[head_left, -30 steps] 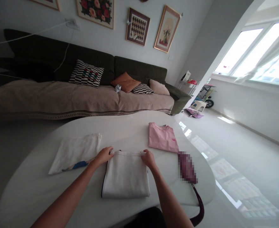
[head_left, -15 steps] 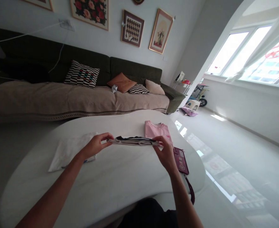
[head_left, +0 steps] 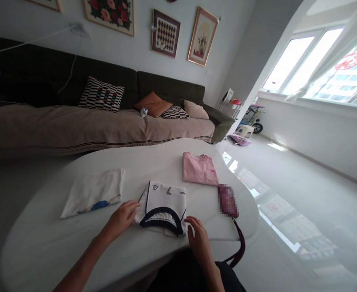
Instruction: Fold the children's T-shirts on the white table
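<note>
A folded white jersey (head_left: pixel 165 202) with a dark collar and dark printing lies on the white table (head_left: pixel 44 247), collar toward me. My left hand (head_left: pixel 122 217) touches its left near corner, fingers curled on the cloth edge. My right hand (head_left: pixel 199 239) rests at its right near corner, fingers loosely bent and touching the fabric. A folded white shirt with a blue print (head_left: pixel 93 197) lies to the left. A folded pink shirt (head_left: pixel 199 168) lies further back on the right.
A maroon pouch (head_left: pixel 227 200) with a strap hanging over the table edge lies right of the jersey. Behind the table stands a long dark sofa (head_left: pixel 75 105) with cushions. Glossy floor stretches to the right, under bright windows.
The white garment was lifted off the table, flipped over and laid back down; its collar and printed side now face up and toward me. Both hands came nearer to me.
</note>
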`<move>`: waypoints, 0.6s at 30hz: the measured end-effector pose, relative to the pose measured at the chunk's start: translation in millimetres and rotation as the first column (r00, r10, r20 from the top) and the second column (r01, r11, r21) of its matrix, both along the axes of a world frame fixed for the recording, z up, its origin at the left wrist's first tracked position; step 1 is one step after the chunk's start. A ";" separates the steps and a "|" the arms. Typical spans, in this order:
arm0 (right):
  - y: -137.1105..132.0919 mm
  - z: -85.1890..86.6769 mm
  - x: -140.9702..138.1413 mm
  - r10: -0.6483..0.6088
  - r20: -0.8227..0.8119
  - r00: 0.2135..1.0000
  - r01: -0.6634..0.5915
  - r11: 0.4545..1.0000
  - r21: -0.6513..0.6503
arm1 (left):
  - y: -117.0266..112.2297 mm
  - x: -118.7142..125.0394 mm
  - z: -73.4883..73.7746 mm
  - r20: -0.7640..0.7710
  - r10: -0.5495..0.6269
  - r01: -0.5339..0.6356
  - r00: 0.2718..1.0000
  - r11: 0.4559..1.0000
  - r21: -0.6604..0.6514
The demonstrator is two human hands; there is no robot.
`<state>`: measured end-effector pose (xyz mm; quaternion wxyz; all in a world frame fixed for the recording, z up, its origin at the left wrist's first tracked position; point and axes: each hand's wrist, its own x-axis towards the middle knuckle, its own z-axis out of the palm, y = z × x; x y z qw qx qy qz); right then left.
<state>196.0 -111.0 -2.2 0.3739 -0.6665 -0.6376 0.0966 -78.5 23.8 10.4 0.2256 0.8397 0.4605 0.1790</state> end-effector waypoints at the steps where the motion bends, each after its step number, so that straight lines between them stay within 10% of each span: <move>1: 7.6 0.7 -1.0 -0.006 0.022 1.000 0.006 1.000 0.008 | 3.0 5.6 -1.9 -0.037 0.026 -0.025 0.999 0.999 0.022; 10: 6.6 -18.4 -44.9 -0.105 0.138 0.985 0.107 0.994 0.000 | 30.4 32.7 -20.8 -0.278 0.057 -0.043 0.959 0.997 0.057; 18: 10.6 -45.4 -180.0 0.068 0.268 0.961 0.020 0.949 -0.313 | 75.8 97.0 -2.0 -0.283 -0.145 0.155 0.948 0.988 0.014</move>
